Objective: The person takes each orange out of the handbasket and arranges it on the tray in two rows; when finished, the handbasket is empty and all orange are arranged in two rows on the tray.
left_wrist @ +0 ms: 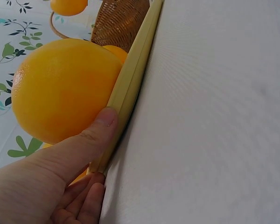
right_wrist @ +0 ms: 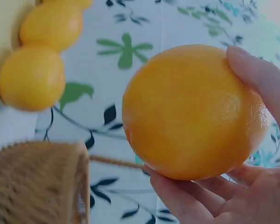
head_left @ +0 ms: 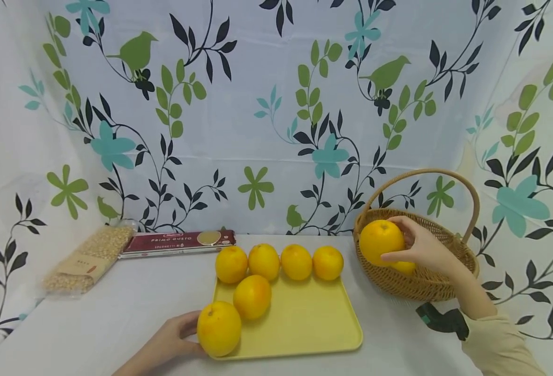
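Observation:
My right hand [head_left: 424, 248] grips a large orange [head_left: 380, 241] at the mouth of a brown wicker basket [head_left: 393, 286]. The right wrist view shows thumb and fingers curled round this orange [right_wrist: 191, 112]. Below it, another orange [head_left: 404, 268] lies inside the basket. At the near left corner of a yellow tray [head_left: 314, 318], my left hand [head_left: 175, 334] holds the edge, its thumb on the tray's rim [left_wrist: 130, 84]. Right beside that hand sits a big orange [head_left: 219, 329] on the tray. Behind it are one more orange [head_left: 253, 297] and a row of several along the far edge.
A red spaghetti packet [head_left: 177, 242] lies at the back of the white table, left of the tray. Next to it leans a clear bag of pale grains [head_left: 90, 256]. A patterned curtain [head_left: 257, 130] hangs behind. The basket's tall handle [head_left: 473, 196] arches above its rim.

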A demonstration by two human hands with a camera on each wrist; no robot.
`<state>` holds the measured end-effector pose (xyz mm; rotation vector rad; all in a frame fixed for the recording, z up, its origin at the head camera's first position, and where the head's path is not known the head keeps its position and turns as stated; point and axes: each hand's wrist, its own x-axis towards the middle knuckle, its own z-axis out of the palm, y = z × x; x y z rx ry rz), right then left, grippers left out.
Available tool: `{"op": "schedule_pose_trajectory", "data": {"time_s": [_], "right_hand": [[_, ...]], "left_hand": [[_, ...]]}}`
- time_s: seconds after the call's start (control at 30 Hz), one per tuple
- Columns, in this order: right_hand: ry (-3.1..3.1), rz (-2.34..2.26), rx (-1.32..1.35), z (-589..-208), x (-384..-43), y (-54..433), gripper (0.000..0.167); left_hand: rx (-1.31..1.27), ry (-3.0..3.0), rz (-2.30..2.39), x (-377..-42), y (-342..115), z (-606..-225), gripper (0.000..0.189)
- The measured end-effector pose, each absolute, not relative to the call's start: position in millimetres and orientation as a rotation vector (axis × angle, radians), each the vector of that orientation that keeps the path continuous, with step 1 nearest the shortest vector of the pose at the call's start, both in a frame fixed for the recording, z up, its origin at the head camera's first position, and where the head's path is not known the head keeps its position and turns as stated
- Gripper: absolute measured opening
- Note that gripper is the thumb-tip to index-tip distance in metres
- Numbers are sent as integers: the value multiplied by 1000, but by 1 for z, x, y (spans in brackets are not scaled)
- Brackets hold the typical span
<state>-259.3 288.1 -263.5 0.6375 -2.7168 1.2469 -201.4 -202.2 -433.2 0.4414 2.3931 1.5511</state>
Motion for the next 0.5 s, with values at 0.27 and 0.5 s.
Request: {"op": "schedule_pose_trajectory", "data": {"time_s": [0.27, 0.5], "right_hand": [[-2637, 1395, 747, -283, -249, 256, 66], [-2608, 1477, 936, -318, -245, 235, 68]], "left_hand": [[439, 2404, 1552, -204, -203, -432, 73], [432, 2388, 1549, -203, -202, -433, 73]]}}
